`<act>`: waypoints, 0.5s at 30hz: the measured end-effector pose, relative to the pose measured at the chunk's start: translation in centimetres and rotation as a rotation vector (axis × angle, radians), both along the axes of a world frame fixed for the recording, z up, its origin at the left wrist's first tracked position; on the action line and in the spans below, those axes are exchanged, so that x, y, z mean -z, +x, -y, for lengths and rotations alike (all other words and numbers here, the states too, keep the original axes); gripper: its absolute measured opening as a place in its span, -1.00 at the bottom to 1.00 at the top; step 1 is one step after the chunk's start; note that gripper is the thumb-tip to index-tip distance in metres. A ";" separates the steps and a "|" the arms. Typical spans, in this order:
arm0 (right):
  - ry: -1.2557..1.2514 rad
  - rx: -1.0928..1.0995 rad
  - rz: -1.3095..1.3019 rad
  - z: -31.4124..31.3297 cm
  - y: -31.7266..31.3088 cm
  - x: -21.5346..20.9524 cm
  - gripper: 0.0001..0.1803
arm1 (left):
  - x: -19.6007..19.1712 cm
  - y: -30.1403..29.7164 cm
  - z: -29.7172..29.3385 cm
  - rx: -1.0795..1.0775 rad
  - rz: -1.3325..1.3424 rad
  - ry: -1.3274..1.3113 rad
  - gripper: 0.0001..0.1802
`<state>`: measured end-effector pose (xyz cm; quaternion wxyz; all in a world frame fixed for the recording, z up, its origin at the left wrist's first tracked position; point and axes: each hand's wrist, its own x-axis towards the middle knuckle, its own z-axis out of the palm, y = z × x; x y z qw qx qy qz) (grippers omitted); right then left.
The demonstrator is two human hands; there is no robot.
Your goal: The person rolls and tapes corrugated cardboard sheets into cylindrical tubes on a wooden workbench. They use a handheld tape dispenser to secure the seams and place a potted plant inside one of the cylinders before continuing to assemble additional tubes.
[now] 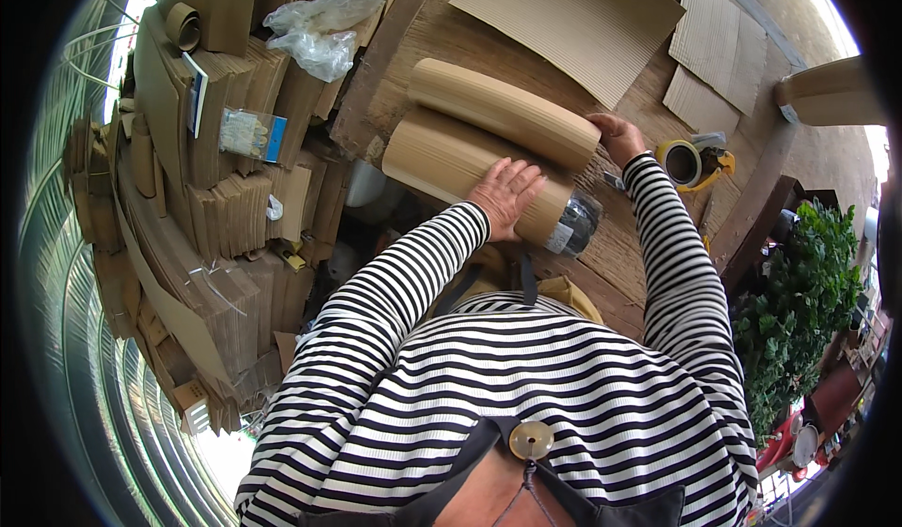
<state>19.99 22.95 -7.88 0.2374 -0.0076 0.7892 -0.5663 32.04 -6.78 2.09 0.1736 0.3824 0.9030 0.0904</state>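
Note:
Two tubes of rolled brown corrugated cardboard lie side by side on a wooden table (601,287). My left hand (507,196) rests on top of the near cardboard roll (437,162), fingers stretched over its curve, so it is open. A dark object in clear plastic (576,224) with a pale label sticks out of that roll's right end. At the right end of the far cardboard roll (498,104), my right hand (620,139) is closed on the edge, its fingertips partly hidden.
Beyond the rolls lies a flat cardboard sheet (568,20), with smaller pieces (719,43) to its right. A tape roll in a yellow dispenser (680,163) sits right of my right hand. Stacked cardboard (235,179) with a plastic bag (324,24) stands left; a leafy plant (799,302) is right.

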 end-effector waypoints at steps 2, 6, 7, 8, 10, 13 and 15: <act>0.237 -0.083 -0.303 1.1 -0.1 -3.8 -0.60 | -0.7 -0.4 0.1 0.002 0.075 -0.033 0.31; 0.389 -0.179 -0.747 7.7 -1.8 -17.6 -0.59 | 0.2 0.6 0.7 -0.030 0.010 0.035 0.33; 0.403 -0.227 -0.821 9.0 -2.6 -20.1 -0.66 | 0.4 0.5 0.6 -0.023 0.014 0.029 0.33; 0.570 -0.270 -0.772 10.6 -3.5 -22.0 -0.60 | 0.5 0.5 0.5 -0.013 -0.001 0.012 0.30; 0.652 -0.301 -0.609 12.2 -5.8 -24.4 -0.63 | 0.4 0.5 0.4 -0.002 -0.041 -0.022 0.25; 0.653 -0.281 -0.695 12.8 -7.1 -24.7 -0.64 | 0.2 0.8 0.4 -0.026 -0.056 0.036 0.23; 0.645 -0.279 -0.722 14.0 -7.0 -25.5 -0.66 | 0.5 1.3 0.6 -0.008 -0.107 0.023 0.14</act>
